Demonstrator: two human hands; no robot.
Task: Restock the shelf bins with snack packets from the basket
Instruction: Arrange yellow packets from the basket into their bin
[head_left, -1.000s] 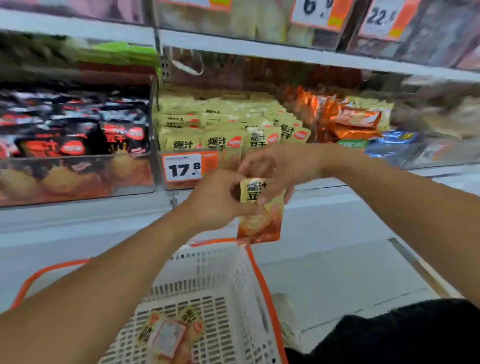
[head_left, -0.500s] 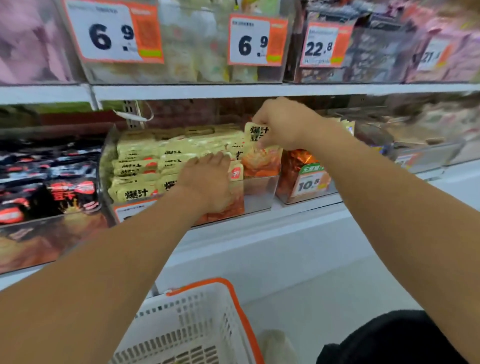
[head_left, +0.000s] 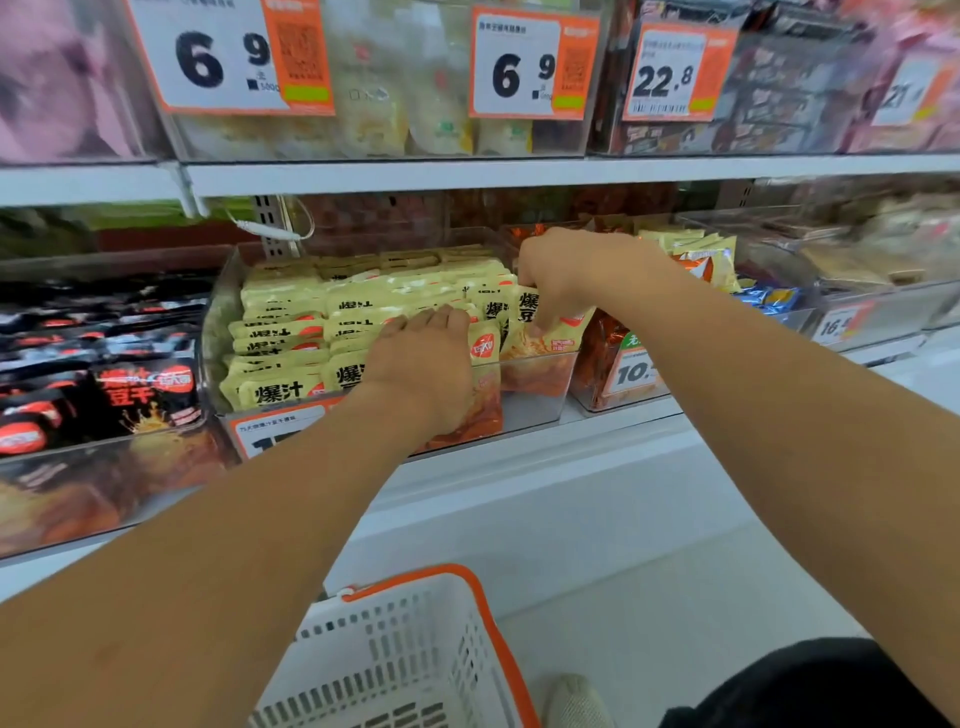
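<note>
Price tags on upper shelf, above hands: "6.9" (head_left: 228, 54), "6.9" (head_left: 530, 67), "22.8" (head_left: 675, 73). Yellow packets (head_left: 291, 387) left of left hand (head_left: 423, 366): "爆汁". Black packets (head_left: 140, 389) further left: "豆干". Tag (head_left: 631, 371) below right hand (head_left: 571, 275): "10.", rest hidden.

White metal shelf (head_left: 519, 174) up top carries clear bins with orange-edged price tags (head_left: 530, 65). On the lower white shelf board (head_left: 597, 421), a clear plastic bin (head_left: 535, 395) of yellow snack packets (head_left: 291, 387) sits between a bin of black packets (head_left: 145, 389) and one of orange packets (head_left: 602, 353).
</note>
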